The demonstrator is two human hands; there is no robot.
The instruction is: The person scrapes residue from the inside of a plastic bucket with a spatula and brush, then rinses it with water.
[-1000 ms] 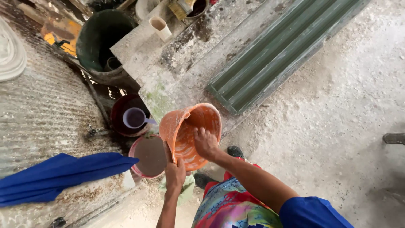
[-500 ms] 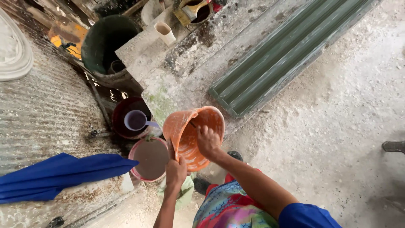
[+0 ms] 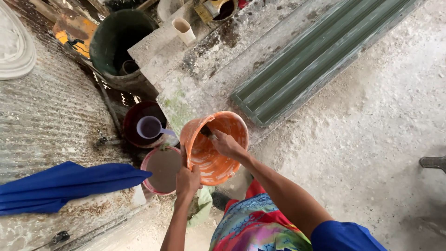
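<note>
The orange bucket (image 3: 214,148), tilted above the pink basin (image 3: 161,170), is smeared with pale residue inside, so scraping looks partly done. The left hand (image 3: 187,180) clenches its rim from below; the right hand (image 3: 226,144) reaches inside, gripping what may be a dark-handled tool (image 3: 207,132).

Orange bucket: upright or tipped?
Tipped. The orange bucket leans, its mouth angled toward the camera; left hand grips the rim, right hand reaches inside.
</note>
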